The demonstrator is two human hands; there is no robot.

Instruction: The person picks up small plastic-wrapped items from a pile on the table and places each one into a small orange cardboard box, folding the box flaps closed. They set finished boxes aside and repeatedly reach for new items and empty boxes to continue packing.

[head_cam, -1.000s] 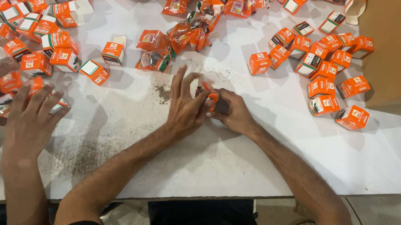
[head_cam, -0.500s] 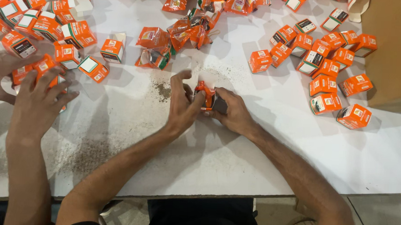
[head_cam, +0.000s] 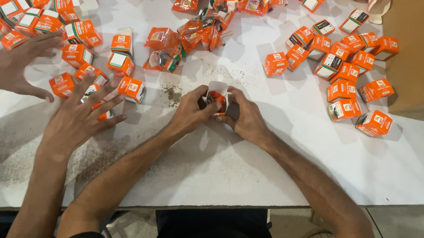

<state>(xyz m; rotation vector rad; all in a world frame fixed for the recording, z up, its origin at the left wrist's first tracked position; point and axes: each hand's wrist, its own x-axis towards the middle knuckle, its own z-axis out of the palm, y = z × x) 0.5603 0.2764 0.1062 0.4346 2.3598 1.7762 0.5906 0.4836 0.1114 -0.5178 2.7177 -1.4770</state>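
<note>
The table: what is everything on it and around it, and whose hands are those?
Table: one, white, fills the view.
Closed small boxes: many, orange and white, in clusters at right, top left and top.
Foil pouches: a heap, orange, top centre.
Dark crumbs: a scatter, beside the middle of the table.
Brown panel: one, right edge; I cannot tell what it is.
Co-worker's hands: two, spread over the boxes at left.
Open box: one, white inside with orange contents, held at centre.
Left hand: grips the open box's left side.
Right hand: grips its right side.
</note>
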